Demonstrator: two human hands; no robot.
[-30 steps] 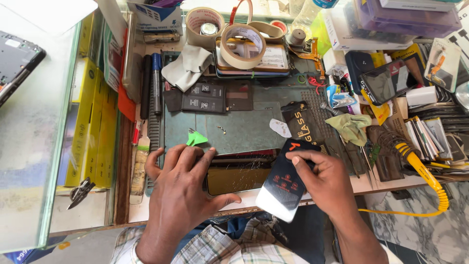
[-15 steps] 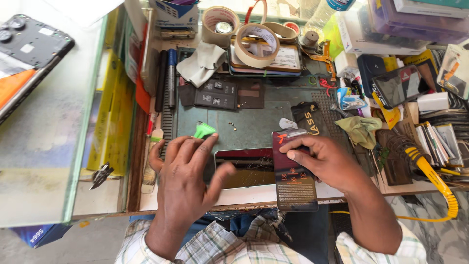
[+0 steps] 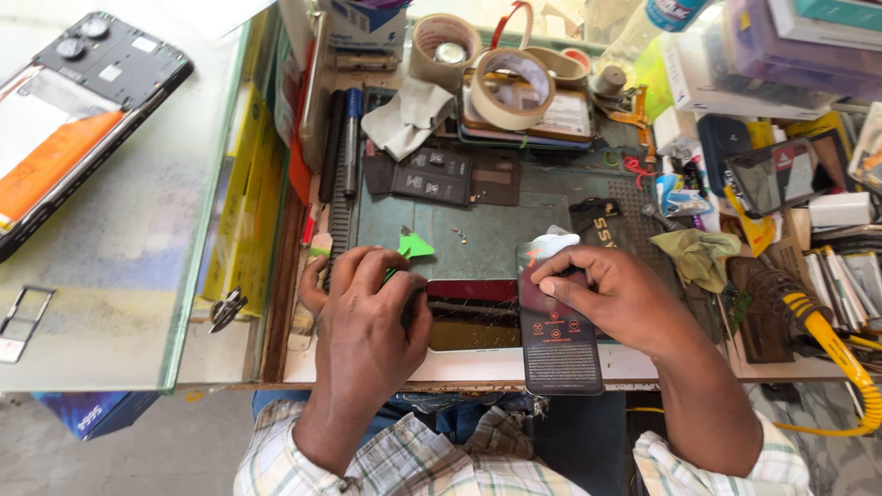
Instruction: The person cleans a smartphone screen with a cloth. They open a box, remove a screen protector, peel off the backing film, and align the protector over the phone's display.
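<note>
1. Dark glass sheet [image 3: 559,344] now flat over the right end of the phone [image 3: 473,315], no more lifted up as a second ago.
2. Right hand [image 3: 617,298] closed on the sheet's upper part, fingers pressing down.
3. Left hand [image 3: 367,317] moved onto the phone's left end, fingers curled, holding it.
4. Close by: green tab [image 3: 413,246], white cloth [image 3: 404,118], tape rolls [image 3: 505,87], yellow cable [image 3: 831,354].
5. Crowded right side, little free room there.

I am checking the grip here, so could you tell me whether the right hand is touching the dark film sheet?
Touching: in the head view the right hand lies on the dark film sheet, fingers pressed on its upper half.
</note>
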